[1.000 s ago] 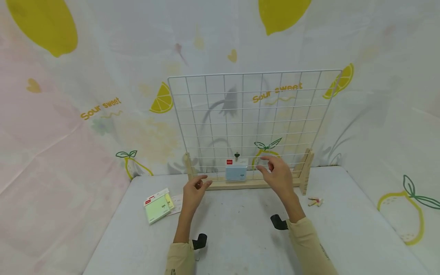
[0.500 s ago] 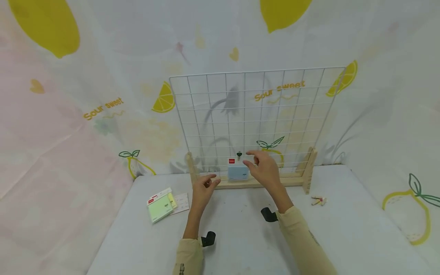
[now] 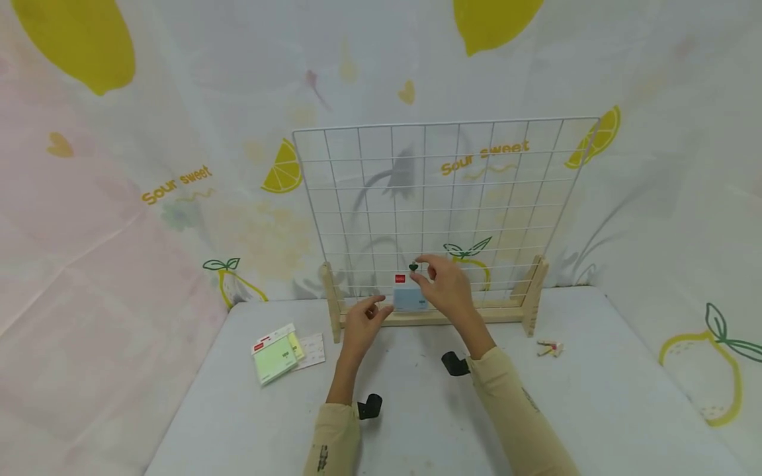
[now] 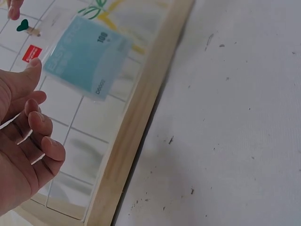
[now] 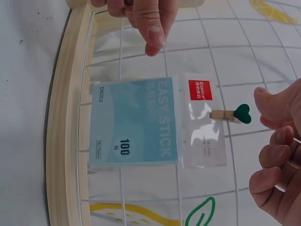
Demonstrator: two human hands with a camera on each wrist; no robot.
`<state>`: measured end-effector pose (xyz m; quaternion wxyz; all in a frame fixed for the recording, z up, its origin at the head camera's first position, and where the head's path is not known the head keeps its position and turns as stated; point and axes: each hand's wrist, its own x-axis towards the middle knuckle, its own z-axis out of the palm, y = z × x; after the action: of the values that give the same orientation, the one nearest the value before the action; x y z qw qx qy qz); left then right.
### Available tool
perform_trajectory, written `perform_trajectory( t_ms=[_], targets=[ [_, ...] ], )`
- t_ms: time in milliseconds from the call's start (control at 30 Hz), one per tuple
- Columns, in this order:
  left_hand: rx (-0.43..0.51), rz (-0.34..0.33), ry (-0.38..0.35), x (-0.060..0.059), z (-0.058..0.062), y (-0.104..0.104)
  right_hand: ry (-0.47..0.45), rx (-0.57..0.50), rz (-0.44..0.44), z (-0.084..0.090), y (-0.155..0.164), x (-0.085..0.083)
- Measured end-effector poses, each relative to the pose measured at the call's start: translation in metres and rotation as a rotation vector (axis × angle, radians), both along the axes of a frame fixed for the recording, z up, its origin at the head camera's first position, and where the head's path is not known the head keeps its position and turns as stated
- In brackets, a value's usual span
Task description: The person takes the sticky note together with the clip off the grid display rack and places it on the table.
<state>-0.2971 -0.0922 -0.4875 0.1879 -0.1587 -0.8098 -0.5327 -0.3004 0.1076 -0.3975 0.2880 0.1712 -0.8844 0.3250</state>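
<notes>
A clear packet of blue sticky notes (image 5: 131, 123) hangs on the white wire grid (image 3: 446, 123), just above its wooden base (image 5: 66, 117). At the packet's top edge a small wooden clothespin (image 5: 222, 114) with a green heart grips it. My right hand (image 3: 446, 289) is beside the clothespin, thumb and index finger parted around it in the head view; the right wrist view shows a gap between thumb and heart. My left hand (image 3: 362, 324) is near the packet's left edge, fingers loosely bent, holding nothing. In the left wrist view its thumb (image 4: 29, 75) overlaps the red label.
Left on the table lie a green sticky-note packet (image 3: 275, 360), a yellow packet (image 3: 296, 344) partly under it, and a white sheet (image 3: 313, 350). Several small clothespins (image 3: 549, 348) are at the right. A lemon-print cloth (image 3: 196, 119) hangs behind the grid.
My right hand has moved left from beside the packet to the clothespin. The left hand has moved right and slightly up, closer to the packet's left edge. The packet still hangs on the grid.
</notes>
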Motion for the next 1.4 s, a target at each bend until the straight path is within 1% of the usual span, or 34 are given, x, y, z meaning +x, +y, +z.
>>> perform_trajectory(
  t_ms=[233, 333, 500, 667, 967, 1100, 1233, 1400],
  targets=[
    [0.022, 0.007, 0.002, -0.003, 0.003, 0.008, -0.120, 0.097, -0.059, 0.003, -0.005, -0.004],
    [0.030, 0.006, 0.004, -0.004, 0.002, 0.010, -0.143, 0.142, -0.083, 0.004, -0.007, -0.005],
    [0.028, -0.004, -0.036, -0.007, 0.000, 0.014, -0.111, 0.204, -0.106, 0.005, -0.010, -0.007],
    [0.010, 0.020, -0.057, -0.012, -0.001, 0.020, -0.062, 0.238, -0.112, 0.005, -0.012, -0.007],
    [0.030, 0.015, -0.125, -0.016, -0.005, 0.026, -0.046, 0.270, -0.123, 0.002, -0.013, -0.008],
    [0.060, 0.002, -0.133, -0.017, -0.007, 0.026, -0.033, 0.289, -0.128, 0.002, -0.015, -0.008],
    [0.102, 0.005, -0.133, -0.018, -0.009, 0.027, -0.015, 0.302, -0.138, 0.001, -0.016, -0.008],
    [0.113, 0.016, -0.142, -0.017, -0.009, 0.028, 0.006, 0.301, -0.155, -0.002, -0.017, -0.009]
  ],
)
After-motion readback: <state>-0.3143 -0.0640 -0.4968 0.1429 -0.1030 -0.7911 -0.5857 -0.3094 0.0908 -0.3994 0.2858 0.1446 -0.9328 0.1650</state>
